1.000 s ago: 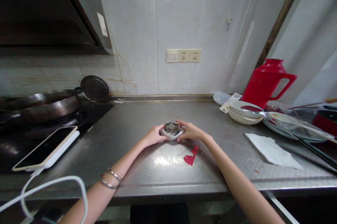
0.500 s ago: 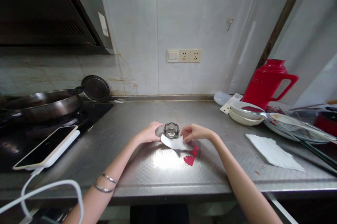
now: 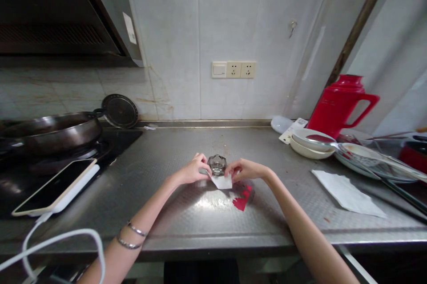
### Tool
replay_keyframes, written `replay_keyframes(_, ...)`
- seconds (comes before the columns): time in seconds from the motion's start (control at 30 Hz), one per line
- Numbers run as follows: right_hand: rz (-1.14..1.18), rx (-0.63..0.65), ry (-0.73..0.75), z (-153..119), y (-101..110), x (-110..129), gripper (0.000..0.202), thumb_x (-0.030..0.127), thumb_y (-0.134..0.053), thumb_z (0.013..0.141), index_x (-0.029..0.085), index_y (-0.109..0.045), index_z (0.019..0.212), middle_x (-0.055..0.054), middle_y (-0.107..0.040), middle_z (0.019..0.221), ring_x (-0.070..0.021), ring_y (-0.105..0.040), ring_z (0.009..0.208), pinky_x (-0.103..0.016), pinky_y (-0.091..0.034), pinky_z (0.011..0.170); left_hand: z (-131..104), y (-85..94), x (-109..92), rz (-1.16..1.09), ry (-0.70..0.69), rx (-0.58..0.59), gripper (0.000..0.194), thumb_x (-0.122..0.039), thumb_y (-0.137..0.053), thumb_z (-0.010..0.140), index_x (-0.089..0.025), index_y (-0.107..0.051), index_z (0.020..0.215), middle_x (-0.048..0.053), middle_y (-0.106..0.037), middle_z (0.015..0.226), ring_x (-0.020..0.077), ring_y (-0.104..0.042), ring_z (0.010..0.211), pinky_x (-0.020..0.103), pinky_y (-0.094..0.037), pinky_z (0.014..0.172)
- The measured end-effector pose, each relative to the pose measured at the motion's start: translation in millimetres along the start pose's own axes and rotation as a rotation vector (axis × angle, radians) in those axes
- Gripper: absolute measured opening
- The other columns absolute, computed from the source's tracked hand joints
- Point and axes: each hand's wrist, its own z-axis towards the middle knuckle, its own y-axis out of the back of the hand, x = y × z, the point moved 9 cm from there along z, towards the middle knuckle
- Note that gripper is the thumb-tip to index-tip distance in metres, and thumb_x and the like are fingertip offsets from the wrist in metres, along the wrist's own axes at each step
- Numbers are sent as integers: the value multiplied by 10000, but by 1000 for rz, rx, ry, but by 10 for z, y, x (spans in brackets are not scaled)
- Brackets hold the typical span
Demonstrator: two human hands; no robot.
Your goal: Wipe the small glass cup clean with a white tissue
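Observation:
A small piece of white paper [image 3: 221, 182] stands in front of a faceted clear glass ashtray [image 3: 217, 165] on the metal countertop. Its left edge is pinched between the thumb and fingers of my left hand [image 3: 196, 168], which wears two bangles further up the arm. The opposite edge is gripped by my right hand [image 3: 243, 170], whose fingers curl beside the glass. Just nearer to me lies a torn red scrap [image 3: 242, 198], flat on the metal and touched by neither hand.
To the left, a phone [image 3: 55, 186] with a white cable rests by the stove, which bears a steel pan [image 3: 53, 132]. On the right are a folded white tissue [image 3: 347, 192], stacked bowls [image 3: 312, 145], a plate [image 3: 373, 161] and a red thermos [image 3: 340, 106].
My left hand has moved in to the right and closed on the paper's left edge. The paper is now bent up between both hands; the ashtray and red scrap stay put.

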Motion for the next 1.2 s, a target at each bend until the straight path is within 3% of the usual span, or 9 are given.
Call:
replay_keyframes(0.1, -10, -15, 54, 14, 27, 74, 206, 356, -673, 713, 168, -722, 783, -9, -646, 718, -130, -567, 668, -237, -427, 629, 13, 98, 10, -114, 40, -97, 117, -306, -683, 713, -192, -709, 705, 32, -537, 868, 179, -498, 903, 313, -400, 840)
replay_keyframes(0.33, 89, -427, 151, -59, 403, 283, 282, 447, -659, 741, 167, -681, 743, -76, -649, 953, -194, -581, 915, -288, -441, 741, -6, 196, 277, -593, 291, -330, 254, -367, -660, 705, -117, -672, 745, 32, -648, 654, 131, -557, 582, 249, -407, 562)
replay_keyframes(0.43, 246, -414, 75, -37, 351, 233, 329, 437, -680, 718, 161, -657, 896, -80, -667, 968, -184, -603, 865, -269, -447, 675, -23, 180, 292, -742, 308, -409, 275, -384, -685, 685, -119, -650, 751, 36, -667, 658, 140, -598, 578, 240, -437, 541)
replay_keyframes(0.53, 276, -371, 19, 10, 257, 195, 418, 421, -727, 659, 145, -638, 961, -42, -678, 805, -155, -598, 723, -241, -419, 593, -33, 150, 289, -821, 315, -454, 289, -392, -696, 677, -124, -636, 768, 31, -676, 673, 150, -626, 584, 246, -471, 550)
replay_keyframes(0.67, 179, -435, 3, 42, 272, 168, 354, 465, -687, 683, 126, -672, 783, -27, -657, 700, -137, -566, 640, -233, -389, 552, -19, 134, 326, -794, 295, -466, 301, -414, -653, 721, -125, -633, 800, 43, -683, 709, 159, -640, 606, 257, -490, 567)
replay_keyframes(0.83, 157, -574, 84, -1, 391, 202, 334, 472, -664, 710, 142, -679, 759, -33, -673, 729, -151, -583, 677, -255, -433, 618, -175, 442, 347, -461, 266, -770, 344, -379, -657, 731, -132, -642, 970, 92, -697, 893, 189, -647, 835, 274, -489, 703)
replay_keyframes(0.9, 151, -609, 104, -21, 416, 213, 321, 466, -663, 716, 151, -684, 770, -38, -681, 751, -162, -594, 704, -266, -447, 646, -180, 472, 237, -363, 227, -760, 344, -386, -659, 734, -143, -665, 978, 98, -698, 942, 195, -640, 881, 278, -479, 734)
replay_keyframes(1.03, 160, -621, 112, -15, 397, 225, 305, 457, -666, 721, 161, -687, 792, -42, -684, 775, -174, -605, 737, -272, -458, 659, -96, 307, 62, -324, 183, -584, 308, -380, -689, 709, -160, -716, 924, 77, -723, 894, 190, -648, 813, 267, -473, 709)
replay_keyframes(1.2, 187, -636, 117, 0, 370, 260, 322, 461, -676, 709, 158, -675, 817, -40, -674, 770, -157, -596, 706, -257, -463, 627, -36, 90, 147, -495, 243, -506, 278, -384, -630, 754, -134, -741, 804, 61, -729, 752, 175, -641, 659, 248, -467, 617)
